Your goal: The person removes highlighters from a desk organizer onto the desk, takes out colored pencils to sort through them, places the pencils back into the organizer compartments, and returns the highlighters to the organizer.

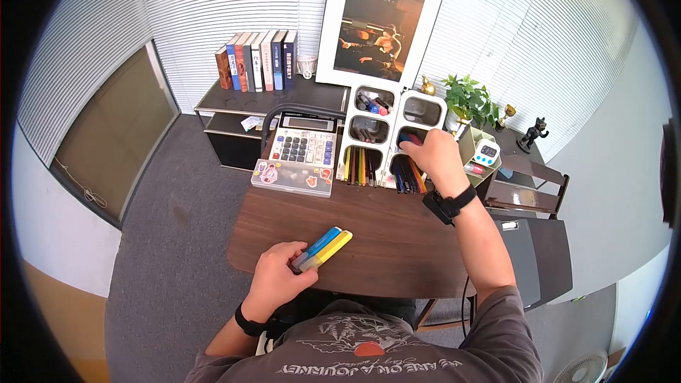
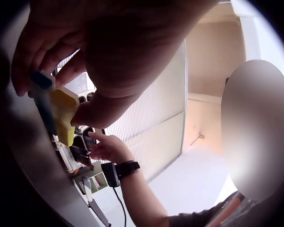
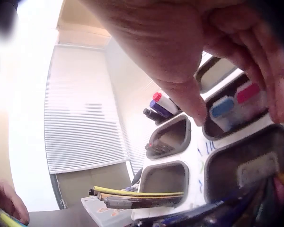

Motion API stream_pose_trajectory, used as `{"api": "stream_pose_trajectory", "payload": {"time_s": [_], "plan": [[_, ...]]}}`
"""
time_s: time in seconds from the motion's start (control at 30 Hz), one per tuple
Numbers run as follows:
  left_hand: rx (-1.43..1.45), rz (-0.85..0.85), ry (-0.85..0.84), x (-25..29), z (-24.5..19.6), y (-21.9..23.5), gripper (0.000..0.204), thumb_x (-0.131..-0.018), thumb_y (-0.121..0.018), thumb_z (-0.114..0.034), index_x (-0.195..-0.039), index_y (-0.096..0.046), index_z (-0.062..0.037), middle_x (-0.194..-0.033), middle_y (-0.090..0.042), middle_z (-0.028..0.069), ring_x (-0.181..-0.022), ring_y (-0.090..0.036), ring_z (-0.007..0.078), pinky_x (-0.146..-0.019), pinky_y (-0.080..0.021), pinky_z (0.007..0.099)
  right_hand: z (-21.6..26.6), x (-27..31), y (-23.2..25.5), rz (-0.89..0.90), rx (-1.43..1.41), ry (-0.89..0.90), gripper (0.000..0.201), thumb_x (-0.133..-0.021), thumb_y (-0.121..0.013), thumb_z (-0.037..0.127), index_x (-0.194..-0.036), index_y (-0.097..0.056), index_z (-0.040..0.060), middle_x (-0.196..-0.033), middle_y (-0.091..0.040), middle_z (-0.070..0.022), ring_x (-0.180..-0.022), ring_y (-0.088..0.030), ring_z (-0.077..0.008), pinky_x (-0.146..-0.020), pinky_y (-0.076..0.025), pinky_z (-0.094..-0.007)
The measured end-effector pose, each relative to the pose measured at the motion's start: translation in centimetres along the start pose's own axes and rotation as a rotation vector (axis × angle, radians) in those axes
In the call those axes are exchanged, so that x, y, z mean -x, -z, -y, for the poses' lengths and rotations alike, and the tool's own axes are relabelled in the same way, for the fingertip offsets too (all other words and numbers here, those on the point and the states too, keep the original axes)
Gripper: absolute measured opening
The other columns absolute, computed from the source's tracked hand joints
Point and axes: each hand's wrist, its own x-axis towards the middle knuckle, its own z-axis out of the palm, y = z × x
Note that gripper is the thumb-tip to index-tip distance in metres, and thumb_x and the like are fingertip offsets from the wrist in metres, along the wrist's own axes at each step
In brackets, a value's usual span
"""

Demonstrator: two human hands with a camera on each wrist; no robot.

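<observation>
My left hand (image 1: 278, 275) holds a blue highlighter (image 1: 320, 242) and a yellow highlighter (image 1: 332, 249) side by side between thumb and fingers, above the front of the brown desk (image 1: 383, 252). At the white organizer (image 1: 389, 131), my right hand (image 1: 438, 154) reaches over a middle compartment. In the right wrist view its thumb and fingers stand apart around that compartment, where a blue-capped highlighter (image 3: 223, 109) and a pink-capped highlighter (image 3: 248, 93) lie. Whether the fingertips touch them cannot be told.
Pencils (image 1: 362, 165) and dark pens (image 1: 408, 174) fill the organizer's near compartments. Left of it are a calculator (image 1: 303, 147) and a stickered case (image 1: 292, 177). A white timer (image 1: 486, 152) and a green holder (image 1: 468, 147) stand to the right, near a potted plant (image 1: 464, 96).
</observation>
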Motion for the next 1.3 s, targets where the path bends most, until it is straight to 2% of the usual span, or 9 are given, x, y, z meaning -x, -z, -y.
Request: {"api": "stream_pose_trajectory", "payload": {"time_s": [0.17, 0.3, 0.4, 0.57, 0.63, 0.77, 0.8, 1.0, 1.3], "plan": [[0.807, 0.206, 0.357, -0.7, 0.0, 0.4, 0.038, -0.088, -0.074, -0.007, -0.122, -0.066, 0.0059, -0.105, -0.072, 0.0137, -0.091, -0.070, 0.0167, -0.080, -0.058, 0.0318, 1.3, 5.7, 3.6, -0.027, -0.182, -0.010, 0.051, -0.090, -0.070, 0.040, -0.075, -0.071, -0.0081, -0.072, -0.069, -0.0282, -0.067, -0.072, -0.0396, -0.065, -0.058, -0.0459], [1.240, 0.330, 0.403, -3.1, -2.5, 0.7, 0.038, -0.092, -0.070, -0.005, -0.128, -0.062, 0.0078, -0.111, -0.071, 0.0152, -0.097, -0.069, 0.0192, -0.086, -0.058, 0.0339, 3.0, 13.0, 4.2, 0.713, -0.946, -0.177, 0.040, -0.094, -0.074, 0.036, -0.089, -0.073, -0.0035, -0.073, -0.072, -0.0089, -0.061, -0.068, -0.0116, -0.054, -0.054, -0.0275], [1.586, 0.534, 0.389, -5.1, -3.7, -0.6, 0.038, -0.096, -0.061, -0.008, -0.130, -0.059, 0.0102, -0.113, -0.070, 0.0166, -0.101, -0.069, 0.0249, -0.091, -0.055, 0.0400, 4.1, 16.1, 3.1, 0.702, -1.159, -0.074, 0.038, -0.098, -0.071, 0.031, -0.110, -0.068, -0.0053, -0.091, -0.073, -0.0080, -0.077, -0.070, -0.0108, -0.058, -0.055, -0.0249], [1.208, 0.357, 0.242, -7.8, -7.8, -4.2, 0.035, -0.094, -0.067, -0.005, -0.127, -0.060, 0.0081, -0.114, -0.070, 0.0145, -0.098, -0.070, 0.0206, -0.086, -0.057, 0.0344, 4.1, 16.1, 3.5, 0.487, -1.265, -0.116, 0.040, -0.101, -0.065, 0.031, -0.110, -0.066, -0.0074, -0.092, -0.073, -0.0088, -0.078, -0.070, -0.0122, -0.058, -0.057, -0.0260], [0.735, 0.192, -0.047, -8.9, -9.5, -5.6, 0.034, -0.093, -0.069, -0.004, -0.124, -0.062, 0.0068, -0.112, -0.071, 0.0130, -0.098, -0.070, 0.0162, -0.084, -0.058, 0.0320, 3.6, 15.0, 4.2, 0.441, -1.285, -0.232, 0.040, -0.103, -0.062, 0.032, -0.106, -0.066, -0.0076, -0.087, -0.071, -0.0086, -0.075, -0.070, -0.0127, -0.055, -0.058, -0.0260], [-0.079, -0.015, -0.490, -11.7, -13.2, -5.8, 0.046, -0.083, -0.077, -0.020, -0.118, -0.065, 0.0063, -0.092, -0.068, 0.0178, -0.084, -0.067, 0.0316, -0.076, -0.055, 0.0416, 0.6, 10.9, 3.6, 0.495, -1.479, -0.343, 0.035, -0.105, -0.052, 0.025, -0.101, -0.065, -0.0079, -0.080, -0.069, -0.0120, -0.061, -0.068, -0.0166, -0.053, -0.059, -0.0280], [-0.057, -0.020, -0.478, -12.2, -14.0, -6.0, 0.048, -0.079, -0.076, -0.024, -0.114, -0.066, 0.0069, -0.087, -0.063, 0.0218, -0.083, -0.062, 0.0407, -0.075, -0.052, 0.0462, -0.2, 10.0, 3.4, 0.474, -1.532, -0.362, 0.033, -0.103, -0.049, 0.020, -0.103, -0.064, -0.0085, -0.082, -0.070, -0.0143, -0.061, -0.069, -0.0197, -0.057, -0.061, -0.0316], [-0.168, 0.065, -0.528, -16.3, -14.9, -7.2, 0.035, -0.081, -0.072, -0.018, -0.104, -0.068, 0.0069, -0.091, -0.064, 0.0246, -0.090, -0.063, 0.0416, -0.081, -0.052, 0.0480, -3.9, 5.7, 1.0, 0.705, -2.015, -0.424, 0.030, -0.103, -0.043, 0.020, -0.119, -0.059, -0.0004, -0.102, -0.072, -0.0150, -0.082, -0.074, -0.0235, -0.073, -0.064, -0.0360], [-0.196, 0.049, -0.531, -21.4, -13.9, -9.0, 0.022, -0.084, -0.067, -0.015, -0.092, -0.070, 0.0050, -0.081, -0.066, 0.0277, -0.082, -0.066, 0.0444, -0.076, -0.052, 0.0505, -6.2, 2.2, -1.5, 0.819, -2.066, -0.497, 0.035, -0.105, -0.039, 0.027, -0.115, -0.062, 0.0020, -0.099, -0.074, -0.0163, -0.086, -0.075, -0.0241, -0.076, -0.064, -0.0364]]}}
